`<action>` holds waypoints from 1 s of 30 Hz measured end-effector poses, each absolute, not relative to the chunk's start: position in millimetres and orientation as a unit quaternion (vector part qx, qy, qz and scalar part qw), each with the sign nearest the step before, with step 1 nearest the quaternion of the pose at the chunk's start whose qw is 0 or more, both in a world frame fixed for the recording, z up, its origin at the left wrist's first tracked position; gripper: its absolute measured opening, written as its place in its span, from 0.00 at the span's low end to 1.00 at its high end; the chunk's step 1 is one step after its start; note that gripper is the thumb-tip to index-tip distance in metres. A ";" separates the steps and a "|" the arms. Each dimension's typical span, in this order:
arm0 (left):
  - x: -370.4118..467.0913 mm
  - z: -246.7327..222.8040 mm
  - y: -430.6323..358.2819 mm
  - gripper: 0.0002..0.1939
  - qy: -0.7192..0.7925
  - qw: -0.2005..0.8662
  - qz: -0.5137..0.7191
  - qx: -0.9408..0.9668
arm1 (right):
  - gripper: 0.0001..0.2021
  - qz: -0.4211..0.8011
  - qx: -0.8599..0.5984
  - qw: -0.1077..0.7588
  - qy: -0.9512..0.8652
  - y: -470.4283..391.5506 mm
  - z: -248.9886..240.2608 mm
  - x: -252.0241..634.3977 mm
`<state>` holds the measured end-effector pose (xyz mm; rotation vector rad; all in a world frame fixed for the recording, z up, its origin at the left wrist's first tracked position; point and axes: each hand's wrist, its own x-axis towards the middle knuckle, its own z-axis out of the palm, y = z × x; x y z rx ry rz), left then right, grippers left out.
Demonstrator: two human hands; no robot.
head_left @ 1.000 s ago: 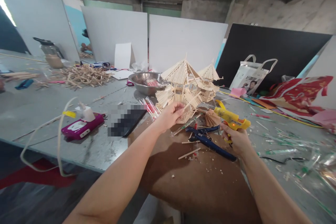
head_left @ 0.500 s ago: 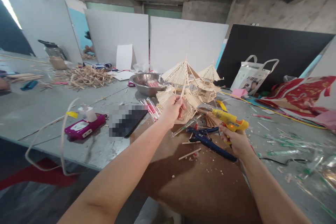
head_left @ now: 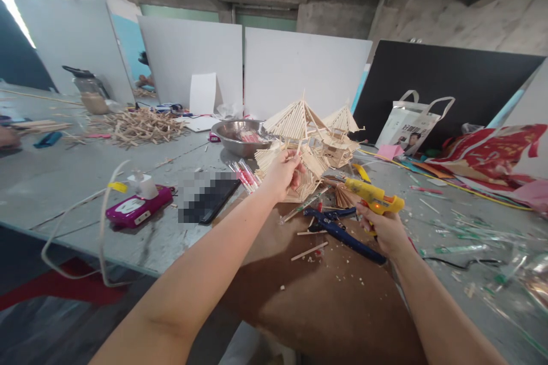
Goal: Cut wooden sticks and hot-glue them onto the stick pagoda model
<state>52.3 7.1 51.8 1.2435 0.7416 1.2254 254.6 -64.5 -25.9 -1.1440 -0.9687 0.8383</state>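
My left hand (head_left: 286, 174) is at the front of a tiered pavilion model (head_left: 295, 120) built of thin wooden sticks. Its thumb and fingers pinch a short wooden stick (head_left: 298, 147) against the model below the upper roof. In my right hand (head_left: 387, 231) is a yellow glue gun (head_left: 372, 194), an orange light glowing on its body, its nozzle pointing left toward the model. Beneath the glue gun, blue-handled pliers (head_left: 342, 234) lie on the brown board (head_left: 308, 296). Loose sticks (head_left: 309, 251) rest near the pliers. A second stick pavilion (head_left: 340, 131) stands behind on the right.
A metal bowl (head_left: 240, 137) sits behind my left hand, with wrapped packets (head_left: 246, 174) in front. A phone (head_left: 214, 202) and purple power strip (head_left: 139, 205) lie left. A heap of sticks (head_left: 143, 125) is farther back. Green plastic scraps (head_left: 462, 239) litter the right side.
My left hand has shifted very slightly up at the model, and the stick in it now stands closer under the upper roof. The glue gun has barely moved left.
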 end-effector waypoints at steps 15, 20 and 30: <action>54.1 67.3 23.2 0.09 0.331 0.647 0.501 0.470 | 0.14 0.366 -0.505 0.651 -0.433 -65.1 -26.2 254.5; 55.6 71.7 23.7 0.12 0.333 0.666 0.489 0.454 | 0.14 0.367 -0.499 0.655 -0.433 -64.8 -27.4 255.1; 56.0 74.9 24.2 0.13 0.325 0.686 0.477 0.443 | 0.13 0.364 -0.499 0.656 -0.434 -64.8 -26.5 255.1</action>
